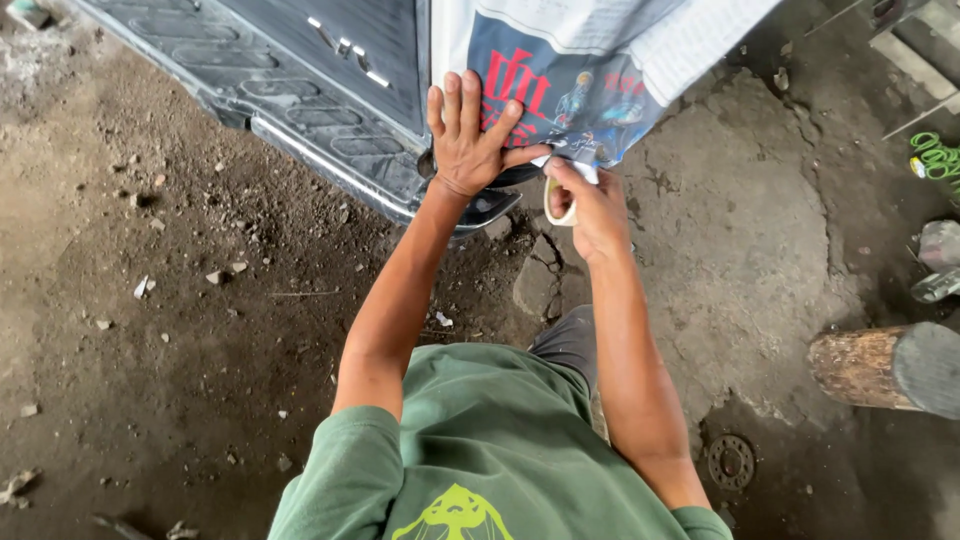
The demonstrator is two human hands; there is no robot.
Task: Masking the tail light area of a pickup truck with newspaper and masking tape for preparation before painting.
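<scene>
A sheet of newspaper [580, 75] hangs over the dark grey vehicle body panel [300, 75] at the top of the view, its lower part printed in blue with large red characters, its upper part pale with fine print. The sheet's lower edge ends just above the two hands.

The left hand [468, 140] lies flat on the newspaper where it meets the panel's edge, fingers spread wide and pointing up, thumb stretched out to the right towards the other hand. Its palm presses the paper against the panel.

The right hand [590, 205] sits just below and to the right, touching the tip of the left thumb. It holds a roll of pale masking tape [560, 205], fingers curled through and around the ring, with the fingertips pinching at the paper's bottom edge, where a short whitish strip shows.

Below the panel, a black bumper piece [490, 205] juts out beside the left wrist. The person wears a green T-shirt [480, 450] with a light green print.

All around is packed dirt floor [150, 330] scattered with small stones. At the right lie a cut log [880, 368], a rusty round metal part [731, 461] and, near the edge, a coil of green wire [935, 155].
</scene>
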